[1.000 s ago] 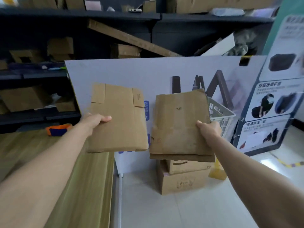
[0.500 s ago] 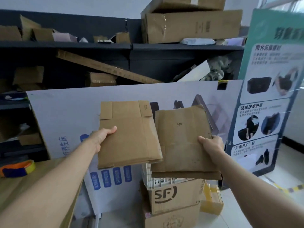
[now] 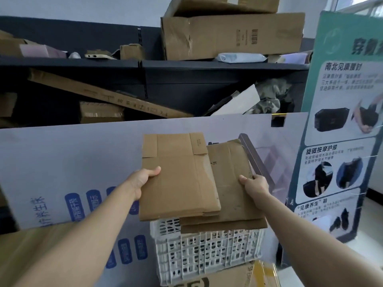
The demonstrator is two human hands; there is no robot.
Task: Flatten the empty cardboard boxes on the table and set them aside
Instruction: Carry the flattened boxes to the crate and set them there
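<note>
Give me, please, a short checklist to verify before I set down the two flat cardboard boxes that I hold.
1. Left hand grips the left flat box, thumb on top: ok.
2. Right hand grips the right flat box near its right edge: ok.
3. Both boxes are fully flattened: ok.
4. Boxes lined up as one stack: not ok; the left one overlaps the right, edges offset.
5. Room inside the white crate below: cannot tell; the boxes hide its opening.
</note>
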